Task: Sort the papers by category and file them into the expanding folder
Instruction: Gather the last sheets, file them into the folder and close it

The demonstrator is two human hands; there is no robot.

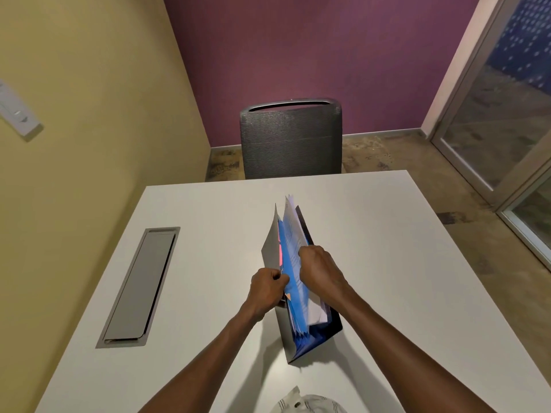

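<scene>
1. Both hands were at the expanding folder point(301, 332), which stood on its spine on the white bench point(387, 234) at about twelve o'clock from me, just right of centre.
2. My left hand point(267, 289) was curled tight, pinching the pale front cover and its nearest dividers at the near top edge, drawing them toward nine o'clock.
3. My right hand point(319, 268) was fisted round a sheaf of papers point(293, 234), white and blue-tinted, gripping them at the top, just beyond the left hand.
4. The folder's long axis ran from about six to twelve o'clock, leaning slightly left at the far end. Its mouth faced up, so I judged the papers had to travel straight down into the gap the left hand held apart.
5. Inside I could see blue pockets and a red tab; which pocket the sheaf sat in I could not tell.
6. A grey cable hatch point(138, 286) lay at ten o'clock, a mesh chair point(290, 138) beyond the far edge.
</scene>
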